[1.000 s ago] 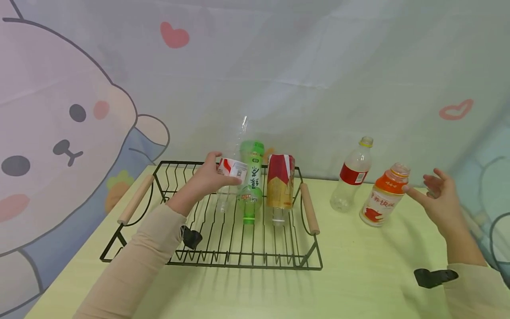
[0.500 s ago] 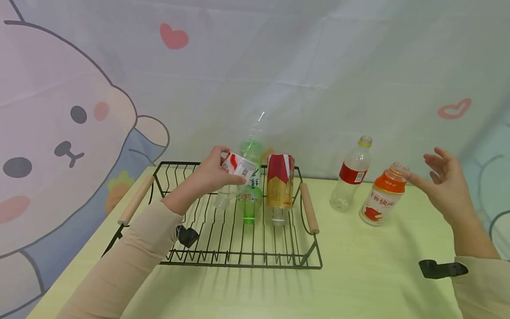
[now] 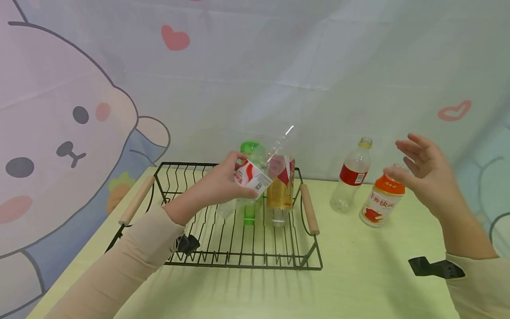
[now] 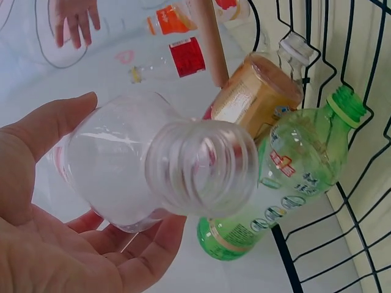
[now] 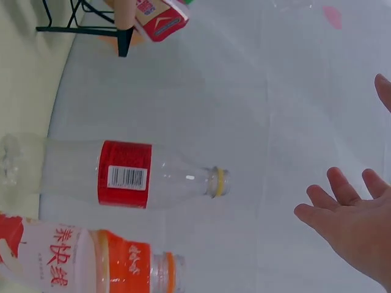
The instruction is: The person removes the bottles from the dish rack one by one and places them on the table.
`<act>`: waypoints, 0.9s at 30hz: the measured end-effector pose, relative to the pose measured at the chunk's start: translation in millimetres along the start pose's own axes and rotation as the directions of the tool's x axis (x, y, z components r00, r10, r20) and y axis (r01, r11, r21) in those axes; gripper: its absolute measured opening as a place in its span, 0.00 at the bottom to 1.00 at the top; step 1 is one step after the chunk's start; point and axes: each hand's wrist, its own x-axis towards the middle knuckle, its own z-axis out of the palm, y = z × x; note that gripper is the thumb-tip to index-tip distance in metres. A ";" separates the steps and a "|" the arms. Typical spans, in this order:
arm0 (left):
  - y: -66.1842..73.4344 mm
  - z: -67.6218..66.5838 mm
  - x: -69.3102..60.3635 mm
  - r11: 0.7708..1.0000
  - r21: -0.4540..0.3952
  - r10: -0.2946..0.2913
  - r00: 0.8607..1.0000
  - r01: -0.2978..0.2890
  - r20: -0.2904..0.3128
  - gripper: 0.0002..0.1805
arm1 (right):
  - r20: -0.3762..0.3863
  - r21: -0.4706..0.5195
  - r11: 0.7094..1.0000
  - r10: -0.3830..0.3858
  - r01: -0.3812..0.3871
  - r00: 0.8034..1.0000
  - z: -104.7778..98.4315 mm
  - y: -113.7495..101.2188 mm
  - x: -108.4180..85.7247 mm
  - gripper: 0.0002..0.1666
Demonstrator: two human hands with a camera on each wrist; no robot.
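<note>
My left hand [image 3: 223, 180] grips a clear plastic bottle [image 3: 255, 178] with a white and red label, above the rack. The bottle slants, base to the upper right and neck low; its uncapped mouth [image 4: 223, 168] faces the left wrist camera. Behind it, a green bottle [image 3: 249, 216] and a bottle with a gold and red label [image 3: 280, 195] stand neck down in the black wire rack [image 3: 243, 266]. My right hand [image 3: 432, 181], fingers spread and holding nothing, hovers by the neck of an orange-and-white-labelled bottle [image 3: 378, 206]; contact cannot be told.
A clear bottle with a red label [image 3: 352, 174] stands upright on the table [image 3: 358, 279], left of the orange-labelled one. Wooden handles [image 3: 309, 208] flank the rack. A printed cloth [image 3: 338, 57] hangs close behind everything.
My left hand has moved right with its bottle, whose base now leans further right. My right hand has risen and shifted left above the orange-labelled bottle. The other bottles stay put.
</note>
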 end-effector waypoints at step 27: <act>29.0 21.1 -2.6 0.968 0.168 0.162 0.973 -0.189 0.165 0.37 | 0.387 -0.122 0.981 -0.093 0.151 0.917 58.7 -73.0 9.0 0.49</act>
